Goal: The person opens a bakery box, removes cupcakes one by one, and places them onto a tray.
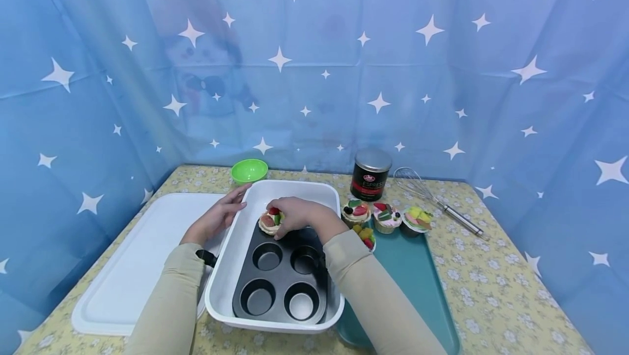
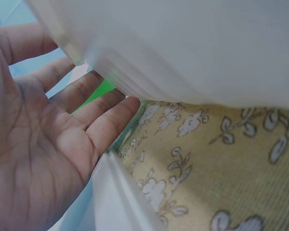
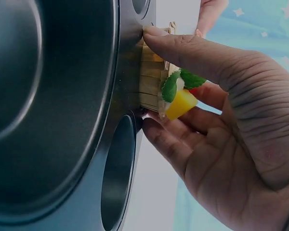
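While a dark muffin tin (image 1: 280,284) sits nearest inside a white baking dish (image 1: 223,289), the person's right hand (image 1: 295,216) curls over a fruit-topped cupcake (image 1: 271,222) at the tin's far left cup, thumb and fingertips (image 3: 156,36) pinching its sides. Beside it, the left hand (image 1: 216,218) rests flat, fingers straight, against the dish's left wall. Farther right, more cupcakes (image 1: 385,218) stand on a teal tray (image 1: 413,273); beyond are a green bowl (image 1: 249,170), a coffee tin (image 1: 371,175) and a whisk (image 1: 432,196).

Bright, even; wrist cams blurry
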Demonstrator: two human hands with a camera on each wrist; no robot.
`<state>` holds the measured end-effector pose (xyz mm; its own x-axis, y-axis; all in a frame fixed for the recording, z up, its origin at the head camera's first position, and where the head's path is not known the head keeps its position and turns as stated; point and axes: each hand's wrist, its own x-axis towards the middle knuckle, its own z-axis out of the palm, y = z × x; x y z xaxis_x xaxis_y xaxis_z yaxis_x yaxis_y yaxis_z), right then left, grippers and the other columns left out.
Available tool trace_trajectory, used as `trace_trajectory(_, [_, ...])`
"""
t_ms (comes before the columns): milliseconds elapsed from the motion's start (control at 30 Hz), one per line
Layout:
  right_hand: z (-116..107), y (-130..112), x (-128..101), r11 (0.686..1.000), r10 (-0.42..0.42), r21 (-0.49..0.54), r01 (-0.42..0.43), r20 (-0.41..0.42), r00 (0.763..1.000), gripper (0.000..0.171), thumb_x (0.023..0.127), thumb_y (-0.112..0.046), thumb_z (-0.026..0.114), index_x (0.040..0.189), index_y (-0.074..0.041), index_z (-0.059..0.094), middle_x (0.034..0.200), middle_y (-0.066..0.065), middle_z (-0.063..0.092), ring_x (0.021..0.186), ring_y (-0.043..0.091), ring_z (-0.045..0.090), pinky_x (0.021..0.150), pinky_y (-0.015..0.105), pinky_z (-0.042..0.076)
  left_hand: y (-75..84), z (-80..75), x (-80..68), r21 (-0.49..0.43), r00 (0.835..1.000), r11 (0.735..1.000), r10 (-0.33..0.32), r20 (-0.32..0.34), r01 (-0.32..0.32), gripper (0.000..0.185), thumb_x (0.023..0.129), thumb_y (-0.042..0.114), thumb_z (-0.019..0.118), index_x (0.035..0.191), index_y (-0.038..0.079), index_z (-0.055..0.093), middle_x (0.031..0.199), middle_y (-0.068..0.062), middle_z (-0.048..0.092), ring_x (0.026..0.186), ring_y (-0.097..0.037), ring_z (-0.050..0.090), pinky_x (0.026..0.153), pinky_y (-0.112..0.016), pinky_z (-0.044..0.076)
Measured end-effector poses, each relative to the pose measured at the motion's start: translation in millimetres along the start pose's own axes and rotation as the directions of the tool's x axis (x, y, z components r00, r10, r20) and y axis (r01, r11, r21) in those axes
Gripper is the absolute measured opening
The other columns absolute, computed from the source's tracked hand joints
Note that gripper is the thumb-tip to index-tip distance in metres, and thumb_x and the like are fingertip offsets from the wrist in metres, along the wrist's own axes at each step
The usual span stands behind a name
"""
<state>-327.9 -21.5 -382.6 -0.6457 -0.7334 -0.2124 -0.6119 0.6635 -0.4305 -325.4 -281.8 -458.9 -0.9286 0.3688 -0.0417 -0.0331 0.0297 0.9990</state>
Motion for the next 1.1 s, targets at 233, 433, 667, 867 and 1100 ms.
trace_trajectory(233, [1.6, 3.1, 0.8, 1.000, -0.003, -0.007, 0.003, -0.007, 1.000, 0.072, 0.086, -0.029, 0.082, 0.147, -0.013, 0.049, 0.136, 0.002, 0.056, 0.118, 0.014, 0.054, 0.100, 0.032, 0.047, -0.4, 0.2, -0.3, -0.001, 1.000, 1.000, 0.008, 0.006, -0.008, 0.066, 0.105, 0.021, 0.050, 0.162, 0.028, 0.019, 0.167, -0.004, 0.016, 0.148, -0.034, 0.030, 0.102, -0.031, 0.049])
trace_trajectory(433, [1.0, 3.1, 1.5, 0.999, -0.029, -0.040, 0.029, -0.011, 1.000, 0.068, 0.087, -0.031, 0.080, 0.145, -0.012, 0.051, 0.132, 0.003, 0.058, 0.112, 0.014, 0.054, 0.097, 0.031, 0.048, 0.3, 0.7, -0.9, -0.015, 1.000, 1.000, 0.001, 0.007, -0.001, 0.065, 0.105, 0.020, 0.050, 0.162, 0.029, 0.021, 0.167, -0.003, 0.017, 0.148, -0.033, 0.028, 0.101, -0.029, 0.049])
trace_trajectory(667, [1.2, 2.7, 2.8, 0.997, -0.052, -0.062, 0.050, -0.022, 0.998, 0.064, 0.088, -0.031, 0.079, 0.142, -0.010, 0.053, 0.126, 0.003, 0.060, 0.104, 0.013, 0.055, 0.092, 0.029, 0.049, -0.4, -1.1, 0.5, -0.009, 1.000, 1.000, 0.003, 0.012, -0.003, 0.065, 0.105, 0.020, 0.050, 0.162, 0.028, 0.020, 0.167, -0.003, 0.017, 0.148, -0.033, 0.028, 0.101, -0.029, 0.049])
trace_trajectory(867, [2.3, 4.3, 6.1, 0.996, -0.055, -0.077, 0.053, -0.027, 0.998, 0.060, 0.088, -0.033, 0.079, 0.139, -0.012, 0.055, 0.118, -0.001, 0.061, 0.098, 0.013, 0.055, 0.086, 0.027, 0.048, 0.6, -0.8, 0.2, -0.012, 1.000, 1.000, -0.002, 0.012, 0.002, 0.065, 0.105, 0.020, 0.049, 0.162, 0.029, 0.020, 0.167, -0.004, 0.018, 0.148, -0.033, 0.030, 0.100, -0.030, 0.049])
trace_trajectory(1100, [2.7, 5.0, 7.5, 0.995, -0.051, -0.085, 0.048, -0.027, 0.998, 0.058, 0.089, -0.033, 0.078, 0.138, -0.012, 0.056, 0.114, -0.003, 0.060, 0.096, 0.013, 0.054, 0.084, 0.026, 0.049, 0.5, -1.2, -0.2, -0.011, 1.000, 1.000, 0.003, 0.013, -0.003, 0.065, 0.105, 0.021, 0.049, 0.162, 0.029, 0.020, 0.167, -0.004, 0.017, 0.148, -0.034, 0.030, 0.100, -0.029, 0.049])
